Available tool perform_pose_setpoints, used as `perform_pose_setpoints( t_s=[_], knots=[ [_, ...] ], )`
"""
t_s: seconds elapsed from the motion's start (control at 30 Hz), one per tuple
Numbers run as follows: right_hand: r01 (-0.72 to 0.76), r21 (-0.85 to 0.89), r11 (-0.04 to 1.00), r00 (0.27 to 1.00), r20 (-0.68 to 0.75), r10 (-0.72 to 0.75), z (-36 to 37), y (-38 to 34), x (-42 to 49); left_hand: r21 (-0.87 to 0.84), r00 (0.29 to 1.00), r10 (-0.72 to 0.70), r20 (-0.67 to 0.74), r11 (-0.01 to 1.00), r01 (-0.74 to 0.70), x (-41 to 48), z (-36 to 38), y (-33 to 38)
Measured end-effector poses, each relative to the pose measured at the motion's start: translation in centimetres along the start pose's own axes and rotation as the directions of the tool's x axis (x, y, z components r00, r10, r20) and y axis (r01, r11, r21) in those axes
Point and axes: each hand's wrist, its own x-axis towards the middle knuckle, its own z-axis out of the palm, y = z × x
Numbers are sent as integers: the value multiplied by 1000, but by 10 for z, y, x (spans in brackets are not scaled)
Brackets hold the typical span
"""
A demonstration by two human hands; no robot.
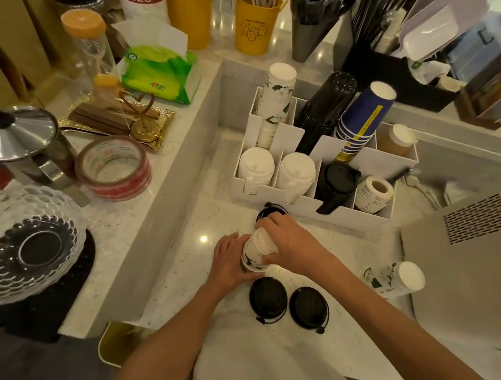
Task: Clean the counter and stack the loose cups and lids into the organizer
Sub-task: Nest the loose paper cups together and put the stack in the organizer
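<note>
Both my hands hold a small stack of upside-down white paper cups with a green leaf print on the lower counter. My left hand grips the stack's base from the left; my right hand wraps the top. Two black lids lie just in front of the stack, and a third black lid shows behind my right hand. More leaf-print cups lie on their side to the right. The white organizer behind holds stacks of cups and lids.
A grey machine stands at the right. On the raised counter to the left lie a tape roll, a metal pot, a glass dish, a green tissue pack and yellow utensil buckets.
</note>
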Motion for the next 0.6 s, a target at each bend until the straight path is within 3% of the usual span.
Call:
perform_pose_setpoints(
  t_s=[0.13,0.2,0.3,0.4,0.5,0.6],
  knots=[
    [-48,192,980,999,28,44,-6,14,-12,6,1000,19,-3,1000,-19,0,2,-4],
    [-169,318,933,975,-86,206,-18,38,-28,-8,1000,18,-4,1000,-18,0,3,-7],
    [-457,277,845,816,-247,522,-29,95,-64,-20,1000,26,-4,999,-26,1,8,-11],
    [-761,59,646,628,-180,757,-17,143,-108,-28,999,19,27,999,-18,2,9,-15],
    [-848,164,505,500,-75,863,9,167,-135,-18,999,-11,45,1000,11,3,8,-13],
    [-785,396,477,507,-33,861,24,169,-145,-25,1000,-10,30,1000,10,1,8,-13]
  ],
)
